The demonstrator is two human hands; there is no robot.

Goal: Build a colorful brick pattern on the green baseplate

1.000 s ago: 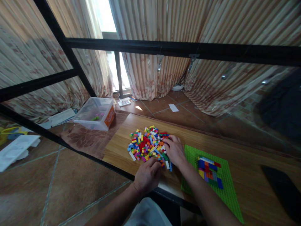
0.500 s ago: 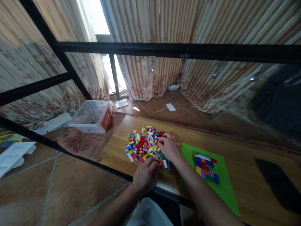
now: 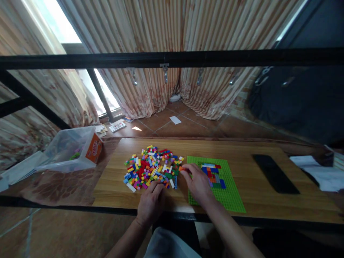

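Right hand point(image 3: 198, 183): my fingers are closed in a pinch on a small orange brick point(image 3: 181, 168), held just beside the right edge of the brick pile; the hand itself is over the left part of the green plate.
Left hand point(image 3: 151, 202): my fingers curl down at the pile's near edge; I cannot tell whether they grip anything.
Brick pile point(image 3: 142, 168): loose, many-coloured pieces spread on the left half of the wooden bench point(image 3: 242, 148).
Green plate point(image 3: 232, 199): flat on the bench, right of the pile.
Build point(image 3: 214, 175): bricks in blue, red, grey and other colours, set together on the plate, partly hidden by my right hand.
Black slab point(image 3: 275, 173): lying flat on the bench, right of the plate.
Clear box point(image 3: 67, 154): off the bench's left end, orange label on one side, a few small pieces inside.
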